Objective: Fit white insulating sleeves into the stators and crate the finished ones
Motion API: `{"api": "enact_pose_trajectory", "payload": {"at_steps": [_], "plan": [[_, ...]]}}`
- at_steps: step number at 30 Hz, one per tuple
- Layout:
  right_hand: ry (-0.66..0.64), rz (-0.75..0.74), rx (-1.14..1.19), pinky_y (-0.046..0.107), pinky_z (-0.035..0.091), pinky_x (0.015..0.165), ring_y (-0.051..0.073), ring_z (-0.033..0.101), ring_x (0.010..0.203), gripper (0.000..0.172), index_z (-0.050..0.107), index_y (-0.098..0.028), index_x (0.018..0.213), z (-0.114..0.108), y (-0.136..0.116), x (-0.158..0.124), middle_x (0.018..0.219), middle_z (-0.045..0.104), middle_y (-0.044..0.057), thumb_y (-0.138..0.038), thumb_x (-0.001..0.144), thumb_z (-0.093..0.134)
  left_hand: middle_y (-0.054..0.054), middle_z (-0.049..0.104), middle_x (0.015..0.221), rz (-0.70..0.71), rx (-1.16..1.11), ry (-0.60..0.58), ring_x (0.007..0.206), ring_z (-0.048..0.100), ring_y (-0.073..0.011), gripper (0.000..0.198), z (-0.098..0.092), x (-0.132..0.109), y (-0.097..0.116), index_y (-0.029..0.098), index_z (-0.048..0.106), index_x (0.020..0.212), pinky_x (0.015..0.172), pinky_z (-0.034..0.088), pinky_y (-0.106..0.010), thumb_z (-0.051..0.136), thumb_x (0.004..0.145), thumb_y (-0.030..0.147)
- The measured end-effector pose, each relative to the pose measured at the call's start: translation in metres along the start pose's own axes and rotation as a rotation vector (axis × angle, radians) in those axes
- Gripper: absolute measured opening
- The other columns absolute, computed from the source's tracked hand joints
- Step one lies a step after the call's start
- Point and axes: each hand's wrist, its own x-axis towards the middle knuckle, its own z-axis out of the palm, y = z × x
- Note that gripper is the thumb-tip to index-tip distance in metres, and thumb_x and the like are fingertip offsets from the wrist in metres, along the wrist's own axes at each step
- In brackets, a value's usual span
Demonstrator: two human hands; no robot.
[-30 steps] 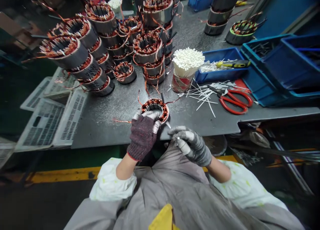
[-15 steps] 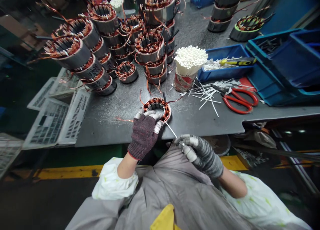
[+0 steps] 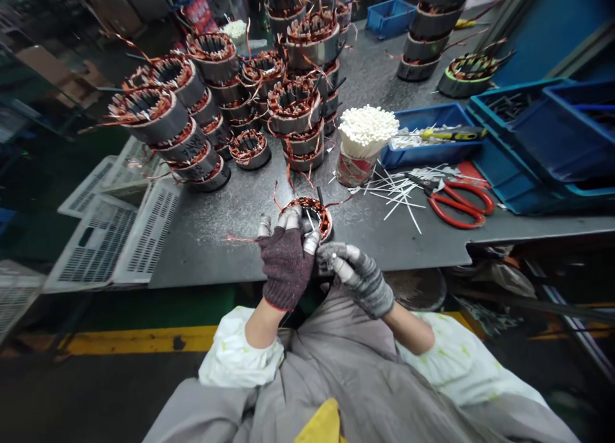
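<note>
A stator with copper windings (image 3: 318, 213) lies at the near edge of the grey workbench (image 3: 221, 228). My left hand (image 3: 286, 257), in a dark knit glove, grips its near side with the fingers curled over the rim. My right hand (image 3: 353, 273), in a grey glove, is closed in a pinch right beside the stator, just right of my left hand. What it pinches is hidden; earlier it was a thin white strip.
Stacks of wound stators (image 3: 211, 103) fill the back left. A can of white strips (image 3: 366, 138), loose strips (image 3: 398, 190), red scissors (image 3: 456, 202), a yellow screwdriver (image 3: 454, 133) and blue bins (image 3: 542, 135) sit to the right. White perforated crates (image 3: 110, 228) stand at the left.
My right hand pulled a thin white strip out toward me, then moved back in close to the stator. My left hand stayed on the stator.
</note>
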Motion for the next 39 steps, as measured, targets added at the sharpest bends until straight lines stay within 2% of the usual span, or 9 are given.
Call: {"api": "enact_pose_trajectory", "payload": {"at_steps": [4, 7, 16, 23, 27, 31, 34, 37, 39], "plan": [[0.111, 0.323, 0.179, 0.027, 0.056, 0.052, 0.016, 0.068, 0.057, 0.041, 0.068, -0.022, 0.088, 0.002, -0.003, 0.019, 0.069, 0.072, 0.001, -0.060, 0.078, 0.076, -0.008, 0.076, 0.120, -0.001, -0.196, 0.068, 0.121, 0.067, -0.0231, 0.027, 0.003, 0.005, 0.003, 0.021, 0.068, 0.121, 0.116, 0.042, -0.046, 0.061, 0.098, 0.032], [0.109, 0.370, 0.165, 0.025, 0.049, 0.046, 0.013, 0.058, 0.048, 0.043, 0.065, -0.021, 0.082, 0.000, -0.009, 0.029, 0.059, 0.065, -0.002, -0.061, 0.072, 0.079, -0.003, 0.079, 0.108, 0.099, -0.242, 0.120, 0.113, 0.070, -0.0197, 0.014, 0.003, 0.007, 0.001, 0.024, 0.072, 0.106, 0.116, 0.041, -0.045, 0.062, 0.098, 0.027], [0.050, 0.108, -0.247, 0.032, 0.057, 0.069, 0.018, 0.067, 0.068, 0.025, 0.070, -0.021, 0.079, -0.007, -0.004, 0.035, 0.075, 0.075, 0.004, -0.046, 0.081, 0.069, -0.002, 0.080, 0.108, 0.218, -0.192, 0.044, 0.114, 0.070, -0.0202, 0.019, -0.007, 0.000, -0.002, 0.023, 0.070, 0.113, 0.118, 0.035, -0.047, 0.059, 0.097, 0.024], [-0.011, 0.014, -0.434, 0.032, 0.056, 0.069, 0.020, 0.070, 0.071, 0.021, 0.074, -0.022, 0.087, -0.012, 0.000, 0.036, 0.080, 0.077, 0.005, -0.040, 0.086, 0.064, -0.002, 0.079, 0.111, 0.284, -0.161, 0.034, 0.119, 0.068, -0.0217, 0.024, -0.006, -0.004, -0.006, 0.024, 0.070, 0.117, 0.120, 0.031, -0.049, 0.062, 0.095, 0.022], [-0.086, -0.169, -0.589, 0.033, 0.054, 0.077, 0.021, 0.069, 0.081, 0.023, 0.076, -0.022, 0.094, -0.017, 0.004, 0.040, 0.089, 0.076, 0.007, -0.039, 0.092, 0.060, -0.002, 0.079, 0.113, 0.312, -0.178, 0.036, 0.119, 0.068, -0.0213, 0.025, -0.007, -0.006, -0.007, 0.025, 0.070, 0.118, 0.121, 0.031, -0.048, 0.063, 0.095, 0.023], [-0.180, -0.322, -0.718, 0.032, 0.048, 0.072, 0.019, 0.063, 0.074, 0.030, 0.075, -0.022, 0.088, -0.015, -0.001, 0.044, 0.081, 0.071, 0.006, -0.040, 0.097, 0.053, -0.004, 0.077, 0.117, 0.284, -0.182, -0.019, 0.123, 0.065, -0.0235, 0.026, -0.007, -0.006, -0.005, 0.024, 0.069, 0.119, 0.119, 0.032, -0.050, 0.059, 0.096, 0.027], [-0.070, -0.350, -0.757, 0.035, 0.045, 0.070, 0.020, 0.059, 0.068, 0.031, 0.070, -0.022, 0.074, -0.015, -0.013, 0.042, 0.072, 0.067, 0.007, -0.042, 0.093, 0.056, -0.005, 0.077, 0.116, 0.218, -0.186, 0.021, 0.123, 0.065, -0.0236, 0.024, -0.005, -0.006, -0.002, 0.023, 0.069, 0.116, 0.116, 0.035, -0.049, 0.056, 0.097, 0.029], [0.198, -0.293, -0.456, 0.036, 0.047, 0.070, 0.021, 0.059, 0.068, 0.035, 0.065, -0.026, 0.071, -0.028, -0.026, 0.036, 0.072, 0.064, 0.005, -0.047, 0.096, 0.052, -0.003, 0.078, 0.112, 0.179, -0.184, 0.058, 0.121, 0.066, -0.0223, 0.019, -0.002, -0.004, 0.000, 0.025, 0.070, 0.111, 0.115, 0.038, -0.047, 0.059, 0.097, 0.028], [0.261, -0.243, -0.285, 0.037, 0.049, 0.071, 0.021, 0.060, 0.070, 0.037, 0.066, -0.028, 0.080, -0.038, -0.031, 0.035, 0.075, 0.064, 0.004, -0.051, 0.100, 0.045, -0.002, 0.078, 0.113, 0.196, -0.168, 0.053, 0.122, 0.065, -0.0221, 0.018, -0.002, -0.004, -0.001, 0.026, 0.071, 0.112, 0.115, 0.037, -0.046, 0.061, 0.096, 0.027]]}}
